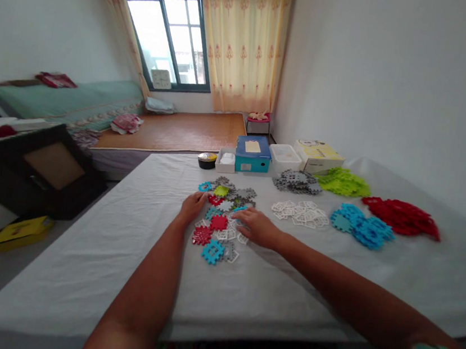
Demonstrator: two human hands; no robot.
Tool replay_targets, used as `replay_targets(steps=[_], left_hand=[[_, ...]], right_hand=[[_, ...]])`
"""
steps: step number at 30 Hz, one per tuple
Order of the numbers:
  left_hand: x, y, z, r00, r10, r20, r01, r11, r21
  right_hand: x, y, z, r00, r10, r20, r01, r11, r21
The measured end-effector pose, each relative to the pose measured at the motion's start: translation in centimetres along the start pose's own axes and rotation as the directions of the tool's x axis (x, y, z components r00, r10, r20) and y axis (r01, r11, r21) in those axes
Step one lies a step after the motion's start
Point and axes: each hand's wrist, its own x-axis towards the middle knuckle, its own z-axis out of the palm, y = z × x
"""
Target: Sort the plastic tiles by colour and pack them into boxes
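Note:
A mixed heap of flat interlocking plastic pieces in red, blue, grey, green and white lies between my hands. My left hand [193, 206] rests at the heap's left edge, fingertips beside a small red piece [215, 200]; its fingers are partly hidden but look loosely open. My right hand [258, 227] reaches in from the right, fingers apart over a blue piece [239, 209] and white frame pieces [231, 232]. Nearer to me lie a red square piece [219, 222], a dark red notched piece [202, 235] and a blue notched piece [212, 252].
Sorted piles sit to the right: white [301, 213], grey [297, 181], lime green [345, 182], blue [361, 226] and red [401, 217]. Behind them stand a blue box [252, 160], a white plastic tub [285, 157] and a yellow-white box [319, 158]. White cloth covers the table [124, 229].

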Motion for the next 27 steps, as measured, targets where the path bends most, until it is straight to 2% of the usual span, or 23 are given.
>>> replay_targets(steps=[3,7,12,16,23,27], left_hand=[[0.0,-0.1,0.1,1.0,0.005,0.0,-0.005,1.0,-0.009],[0.0,-0.2,0.2,1.0,0.017,-0.012,-0.018,1.0,-0.021],[-0.1,-0.1,0.1,0.999,0.022,-0.022,-0.023,0.999,-0.025],[0.0,-0.1,0.1,0.999,0.029,-0.018,-0.029,0.999,-0.025],[-0.1,-0.1,0.2,0.999,0.019,-0.027,-0.02,0.999,-0.044],[-0.2,0.1,0.1,0.999,0.025,-0.028,-0.026,0.999,-0.044]], right_hand=[[3.0,-1.4,2.7,0.999,0.045,0.016,-0.044,0.998,-0.053],[3.4,-1.8,4.3,0.998,0.069,-0.01,-0.07,0.992,-0.103],[1.9,-1.5,3.6,0.998,0.019,-0.054,-0.025,0.994,-0.108],[2.0,-1.3,3.1,0.995,0.059,-0.082,-0.067,0.993,-0.095],[1.8,-1.2,3.4,0.998,0.057,-0.04,-0.06,0.994,-0.086],[1.8,-1.0,3.6,0.998,0.051,-0.037,-0.052,0.998,-0.022]])
